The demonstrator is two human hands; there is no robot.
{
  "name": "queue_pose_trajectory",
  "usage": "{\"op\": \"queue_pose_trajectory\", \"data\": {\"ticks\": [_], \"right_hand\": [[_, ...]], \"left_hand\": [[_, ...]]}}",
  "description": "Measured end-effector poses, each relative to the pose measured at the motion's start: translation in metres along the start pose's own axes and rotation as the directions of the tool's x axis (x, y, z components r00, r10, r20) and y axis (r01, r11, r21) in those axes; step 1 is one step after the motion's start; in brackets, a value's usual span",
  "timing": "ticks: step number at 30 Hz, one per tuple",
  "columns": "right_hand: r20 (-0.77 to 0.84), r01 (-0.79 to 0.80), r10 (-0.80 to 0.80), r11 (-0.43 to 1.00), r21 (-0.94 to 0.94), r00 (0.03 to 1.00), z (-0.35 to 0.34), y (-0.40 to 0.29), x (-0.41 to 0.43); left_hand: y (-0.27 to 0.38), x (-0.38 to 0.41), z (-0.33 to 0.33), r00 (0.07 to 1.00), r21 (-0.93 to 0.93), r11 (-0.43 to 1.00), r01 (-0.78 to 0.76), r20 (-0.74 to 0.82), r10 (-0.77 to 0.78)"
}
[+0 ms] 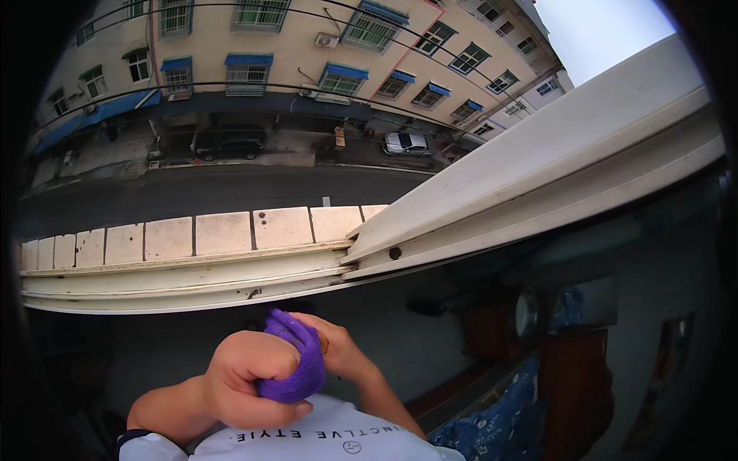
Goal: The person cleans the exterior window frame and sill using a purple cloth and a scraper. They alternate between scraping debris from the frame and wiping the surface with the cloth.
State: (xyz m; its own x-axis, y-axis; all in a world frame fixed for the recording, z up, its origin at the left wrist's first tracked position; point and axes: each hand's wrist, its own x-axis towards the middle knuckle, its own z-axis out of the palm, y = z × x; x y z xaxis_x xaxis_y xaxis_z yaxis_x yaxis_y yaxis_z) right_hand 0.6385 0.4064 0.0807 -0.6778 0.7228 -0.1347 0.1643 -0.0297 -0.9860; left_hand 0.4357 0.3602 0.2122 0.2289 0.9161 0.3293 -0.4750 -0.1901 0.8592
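Note:
A bunched purple cloth is gripped in my left hand, its thumb and curled index finger pressing on the near side. At the cloth's far right side is my right hand, its fingers curled against the fabric and the fingertips hidden behind it. Between the cloth and the right palm shows a small amber-brown patch; what it belongs to cannot be told. Both hands are in front of my white shirt, just below the white window track, which has dark dirt specks.
A white sliding window frame slants across the right. Beyond the track runs a tiled outer ledge, with a drop to a street and parked cars. In the dim room, brown wooden furniture and blue patterned fabric stand at lower right.

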Motion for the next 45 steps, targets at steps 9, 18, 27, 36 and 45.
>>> {"op": "queue_pose_trajectory", "data": {"ticks": [9, 18, 27, 36, 45], "right_hand": [[-0.38, -0.084, 0.107, 0.994, 0.075, 0.919, -0.064, -0.002, -0.045], [-0.448, 0.208, -0.181, 0.978, 0.01, 0.875, -0.101, -0.048, -0.075], [-0.24, 0.326, -0.306, 0.944, 0.048, 0.921, -0.1, -0.077, -0.061], [-0.108, 0.276, -0.273, 0.961, 0.014, 0.956, -0.07, -0.084, -0.023], [-0.446, -0.007, 0.037, 0.998, 0.068, 0.894, -0.062, -0.061, -0.029]], "left_hand": [[-0.003, -0.016, 0.005, 0.87, -0.256, 0.962, -0.091, -0.491, -0.048], [-0.027, -0.025, -0.017, 0.88, -0.01, 0.999, -0.051, -0.473, 0.04], [-0.079, -0.011, -0.01, 0.967, -0.213, 0.977, 0.014, -0.246, -0.068], [-0.105, 0.005, -0.002, 0.917, 0.447, 0.807, 0.387, -0.094, -0.387], [-0.091, 0.0, -0.017, 0.783, 0.059, 0.797, 0.601, -0.24, -0.573]]}}
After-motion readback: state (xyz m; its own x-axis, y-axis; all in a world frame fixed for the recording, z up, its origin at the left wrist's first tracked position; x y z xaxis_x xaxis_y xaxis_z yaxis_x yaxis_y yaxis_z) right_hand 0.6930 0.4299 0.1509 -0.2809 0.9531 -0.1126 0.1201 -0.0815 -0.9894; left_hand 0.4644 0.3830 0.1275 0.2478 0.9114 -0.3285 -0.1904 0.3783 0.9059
